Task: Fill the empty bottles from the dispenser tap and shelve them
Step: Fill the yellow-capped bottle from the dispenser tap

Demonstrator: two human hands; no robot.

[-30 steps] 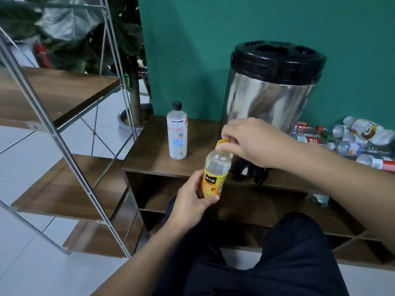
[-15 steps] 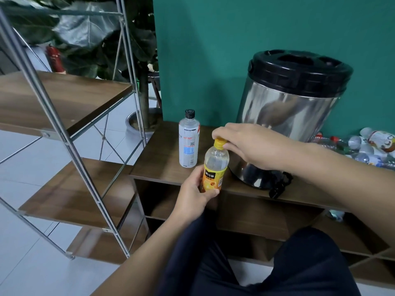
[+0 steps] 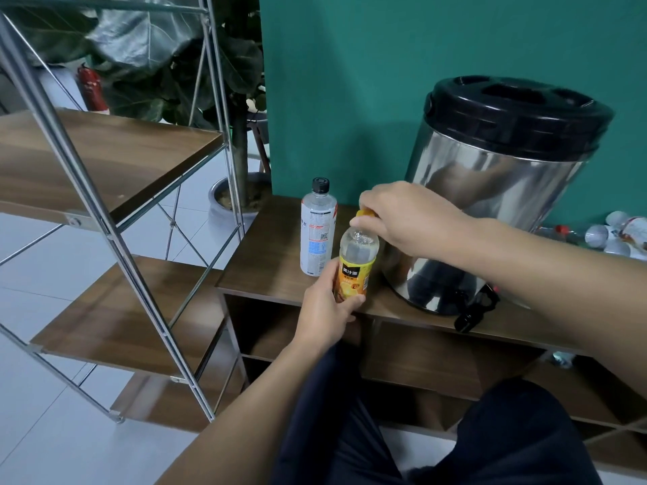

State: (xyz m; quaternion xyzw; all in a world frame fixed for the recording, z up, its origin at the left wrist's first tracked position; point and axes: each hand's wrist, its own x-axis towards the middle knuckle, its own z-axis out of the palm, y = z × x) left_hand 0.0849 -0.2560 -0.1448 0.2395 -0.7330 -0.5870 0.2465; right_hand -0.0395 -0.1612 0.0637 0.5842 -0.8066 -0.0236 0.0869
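Orange-labelled and full nearly to the neck, by the look of it, the bottle (image 3: 356,263) sits in your left hand (image 3: 325,315), which grips it round the label just in front of the cabinet (image 3: 269,274) edge, while your right hand (image 3: 408,218) pinches the yellow cap (image 3: 366,214) from above. Thin clear plastic like this will likely dent under a hard squeeze and, filled, it should feel fairly heavy, so take it low on the label where the wall is stiffer, and keep it upright until the cap is tight. One capped bottle with a white label (image 3: 318,227) stands on the cabinet just beside it. One steel dispenser (image 3: 497,190) stands behind, its single black tap (image 3: 474,309) overhanging the edge. More bottles (image 3: 609,236) lie heaped at far right, too jumbled to count. Three wooden shelves (image 3: 115,309) on the rack to your left hold no bottles.
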